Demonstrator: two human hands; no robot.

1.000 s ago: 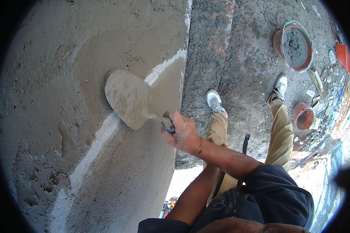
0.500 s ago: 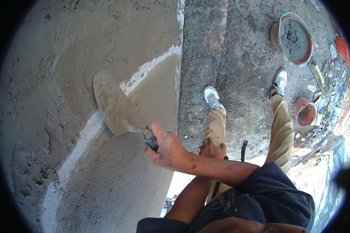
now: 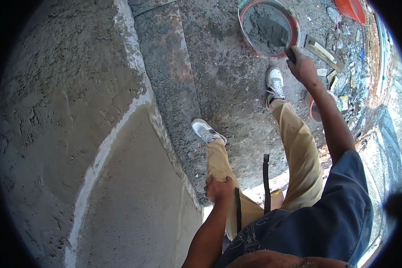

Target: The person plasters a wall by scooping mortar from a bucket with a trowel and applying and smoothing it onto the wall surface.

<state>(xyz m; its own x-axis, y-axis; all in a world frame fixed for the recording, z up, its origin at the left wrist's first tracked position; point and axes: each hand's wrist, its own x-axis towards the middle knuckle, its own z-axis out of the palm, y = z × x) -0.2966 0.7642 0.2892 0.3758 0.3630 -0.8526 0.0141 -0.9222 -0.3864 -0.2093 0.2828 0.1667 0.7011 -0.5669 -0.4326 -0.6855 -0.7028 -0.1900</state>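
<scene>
My right hand (image 3: 304, 70), arm stretched out to the far right, is closed around the dark handle of a trowel (image 3: 291, 55). The trowel's blade is down in the wet grey mortar (image 3: 268, 29) inside a red-rimmed bucket (image 3: 296, 33), mostly hidden by the mortar and rim. Against my left trouser leg (image 3: 219, 161) rests my left hand (image 3: 219, 190), fingers curled; whether anything is in it is hidden. On the left, a plastered wall (image 3: 143, 178) carries rough wet mortar above and a smoother grey area below, divided by a pale strip (image 3: 94, 169).
A second, smaller bucket (image 3: 315, 109) stands partly behind my right forearm. A mortar-smeared wooden board (image 3: 324, 54) lies beside the large bucket. Farther right are an orange container (image 3: 352, 10) and scattered rubble (image 3: 344, 85). My shoes (image 3: 206, 130) stand on rough, dirty ground.
The trowel, with mortar on its blade, was at the wall; my right hand has carried it right and into the bucket. The view has turned rightward. My left hand stays on my leg.
</scene>
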